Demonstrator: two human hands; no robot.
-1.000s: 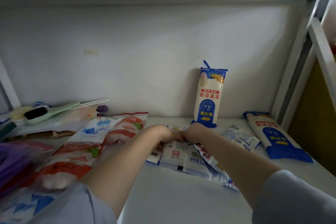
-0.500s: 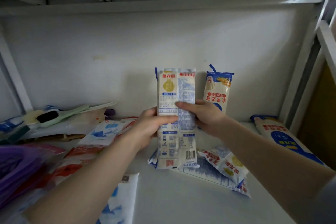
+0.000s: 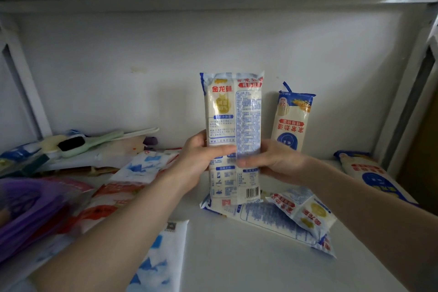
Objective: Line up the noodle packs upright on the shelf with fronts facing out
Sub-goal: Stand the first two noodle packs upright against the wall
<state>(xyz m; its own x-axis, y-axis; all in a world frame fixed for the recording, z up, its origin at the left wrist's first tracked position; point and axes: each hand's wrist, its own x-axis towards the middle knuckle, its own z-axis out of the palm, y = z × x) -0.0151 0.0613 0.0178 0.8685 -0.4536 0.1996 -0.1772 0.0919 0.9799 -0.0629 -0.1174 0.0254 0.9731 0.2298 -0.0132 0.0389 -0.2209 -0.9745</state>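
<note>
White-and-blue, the held noodle pack (image 3: 233,140) stands upright at frame centre, back label facing the camera, gripped at mid-height by the left hand (image 3: 199,161) and right hand (image 3: 277,163), above packs lying flat on the shelf (image 3: 237,256).

Noodle pack (image 3: 233,135): off the flat pile since a second ago, now upright and raised, back panel outward, gripped by left hand (image 3: 196,163) and right hand (image 3: 278,165).
</note>
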